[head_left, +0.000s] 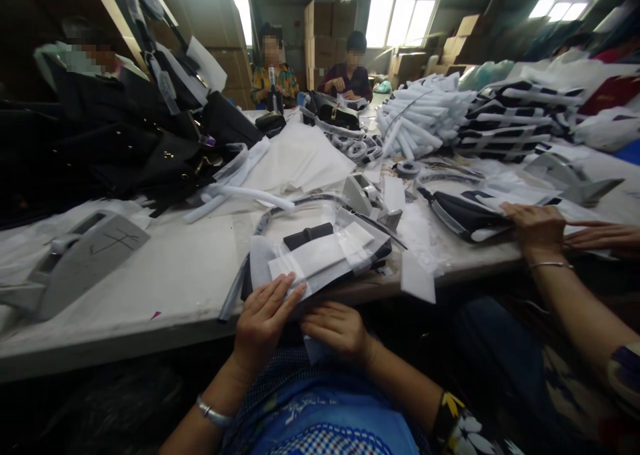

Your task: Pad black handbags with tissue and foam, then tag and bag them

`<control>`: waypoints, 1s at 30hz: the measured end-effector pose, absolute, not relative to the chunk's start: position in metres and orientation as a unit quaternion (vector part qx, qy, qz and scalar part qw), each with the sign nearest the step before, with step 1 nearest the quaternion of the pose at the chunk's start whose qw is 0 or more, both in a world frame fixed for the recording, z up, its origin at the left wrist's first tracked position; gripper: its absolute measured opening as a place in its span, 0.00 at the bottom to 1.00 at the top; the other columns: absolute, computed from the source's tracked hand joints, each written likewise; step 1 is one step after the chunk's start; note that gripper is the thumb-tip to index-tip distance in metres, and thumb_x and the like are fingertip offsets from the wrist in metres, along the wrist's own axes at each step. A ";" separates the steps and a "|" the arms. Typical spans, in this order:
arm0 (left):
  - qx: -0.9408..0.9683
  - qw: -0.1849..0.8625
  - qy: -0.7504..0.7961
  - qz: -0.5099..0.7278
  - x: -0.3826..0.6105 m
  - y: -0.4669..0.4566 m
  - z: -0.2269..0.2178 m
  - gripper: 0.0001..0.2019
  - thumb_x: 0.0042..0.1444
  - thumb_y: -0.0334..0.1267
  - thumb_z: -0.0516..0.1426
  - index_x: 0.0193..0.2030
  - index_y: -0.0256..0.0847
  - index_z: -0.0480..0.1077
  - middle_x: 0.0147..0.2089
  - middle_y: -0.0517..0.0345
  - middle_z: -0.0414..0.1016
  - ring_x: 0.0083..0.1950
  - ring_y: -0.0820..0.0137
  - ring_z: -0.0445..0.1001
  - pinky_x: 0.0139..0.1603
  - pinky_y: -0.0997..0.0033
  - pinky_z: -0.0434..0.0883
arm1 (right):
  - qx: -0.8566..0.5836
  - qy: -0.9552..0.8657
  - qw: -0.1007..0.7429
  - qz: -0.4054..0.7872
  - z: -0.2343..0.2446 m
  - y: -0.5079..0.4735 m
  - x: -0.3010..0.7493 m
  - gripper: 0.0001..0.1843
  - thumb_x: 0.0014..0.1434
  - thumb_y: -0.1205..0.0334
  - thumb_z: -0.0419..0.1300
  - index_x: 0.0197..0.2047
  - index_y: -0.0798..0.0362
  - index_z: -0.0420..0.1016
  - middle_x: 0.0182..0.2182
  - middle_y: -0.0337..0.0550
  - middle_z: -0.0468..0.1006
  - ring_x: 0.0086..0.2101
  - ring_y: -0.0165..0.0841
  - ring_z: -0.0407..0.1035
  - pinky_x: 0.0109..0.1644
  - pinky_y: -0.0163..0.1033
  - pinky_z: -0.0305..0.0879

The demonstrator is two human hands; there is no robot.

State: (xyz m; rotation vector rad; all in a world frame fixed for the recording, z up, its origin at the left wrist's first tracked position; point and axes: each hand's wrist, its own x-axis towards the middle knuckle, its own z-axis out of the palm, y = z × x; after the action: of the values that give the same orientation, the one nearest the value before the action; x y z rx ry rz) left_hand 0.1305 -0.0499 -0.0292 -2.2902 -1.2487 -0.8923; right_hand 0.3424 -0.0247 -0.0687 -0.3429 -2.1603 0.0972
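Observation:
A black handbag [383, 247], partly wrapped in white foam sheet [320, 256] and clear tape, lies at the table's front edge. Its strap [265, 218], sleeved in clear plastic, loops behind and down the left side. My left hand [265, 312] rests on the foam at the bag's front left corner, fingers stretched out. Just below the table edge, my right hand [337, 328] has its fingers bent and pressed together. A translucent sheet [315, 352] hangs beneath those fingers and appears held by them; the fingertips are partly hidden.
Grey tape dispensers [95, 262] stand left and behind the bag [367, 195]. At right, a co-worker's hand [537, 228] touches another black bag [463, 212]. Black bags [125, 148] pile up at left, white foam-wrapped rolls [425, 112] at back. Two people sit across the table.

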 end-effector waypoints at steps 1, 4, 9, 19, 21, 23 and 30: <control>-0.815 0.193 -0.446 -0.316 0.131 -0.050 -0.030 0.25 0.62 0.23 0.57 0.65 0.45 0.65 0.64 0.49 0.70 0.65 0.61 0.68 0.63 0.58 0.67 | -0.146 -0.876 0.457 0.054 -0.067 -0.032 0.342 0.12 0.66 0.70 0.57 0.50 0.55 0.77 0.43 0.46 0.84 0.47 0.33 0.77 0.54 0.42 0.73; -0.810 0.199 -0.452 -0.317 0.131 -0.050 -0.033 0.25 0.63 0.23 0.56 0.65 0.46 0.65 0.64 0.50 0.70 0.65 0.62 0.68 0.62 0.58 0.67 | -0.163 -0.874 0.450 0.083 -0.059 -0.051 0.343 0.10 0.66 0.68 0.57 0.49 0.56 0.77 0.44 0.46 0.84 0.47 0.33 0.78 0.55 0.41 0.73; -0.815 0.196 -0.445 -0.314 0.129 -0.050 -0.032 0.24 0.65 0.24 0.54 0.65 0.46 0.65 0.64 0.51 0.70 0.65 0.62 0.69 0.62 0.59 0.67 | -0.160 -0.889 0.423 0.077 -0.027 -0.053 0.349 0.08 0.66 0.67 0.59 0.48 0.55 0.77 0.43 0.44 0.84 0.45 0.33 0.78 0.55 0.39 0.73; -0.815 0.184 -0.438 -0.330 0.128 -0.051 -0.026 0.14 0.67 0.29 0.51 0.55 0.37 0.73 0.59 0.45 0.74 0.60 0.59 0.72 0.60 0.56 0.69 | -0.180 -0.926 0.314 0.108 0.037 0.025 0.329 0.10 0.65 0.67 0.58 0.47 0.49 0.79 0.39 0.40 0.83 0.40 0.32 0.76 0.48 0.38 0.67; -0.807 0.176 -0.438 -0.354 0.128 -0.051 -0.029 0.12 0.65 0.27 0.53 0.51 0.35 0.74 0.55 0.42 0.76 0.58 0.58 0.73 0.59 0.54 0.71 | -0.212 -0.921 0.297 0.133 0.037 0.037 0.321 0.12 0.60 0.70 0.62 0.45 0.48 0.81 0.38 0.39 0.82 0.39 0.32 0.73 0.46 0.37 0.66; -0.799 0.166 -0.438 -0.378 0.127 -0.050 -0.032 0.12 0.63 0.25 0.54 0.51 0.33 0.74 0.54 0.40 0.76 0.58 0.57 0.73 0.59 0.54 0.72 | -0.241 -0.910 0.286 0.176 0.036 0.045 0.316 0.15 0.55 0.74 0.63 0.43 0.47 0.83 0.38 0.40 0.79 0.38 0.31 0.71 0.42 0.34 0.66; -0.797 0.153 -0.421 -0.406 0.124 -0.050 -0.031 0.14 0.64 0.23 0.52 0.53 0.33 0.73 0.54 0.43 0.76 0.58 0.60 0.72 0.60 0.57 0.71 | -0.326 -0.875 0.243 0.264 0.035 0.059 0.304 0.07 0.55 0.68 0.68 0.36 0.47 0.85 0.28 0.35 0.70 0.29 0.26 0.67 0.33 0.30 0.60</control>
State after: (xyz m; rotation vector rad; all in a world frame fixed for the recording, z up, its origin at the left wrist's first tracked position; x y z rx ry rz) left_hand 0.1241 -0.0500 -0.0308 -2.2859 -1.2065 -1.1648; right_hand 0.3043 0.0593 0.0348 -0.8898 -2.3904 0.7222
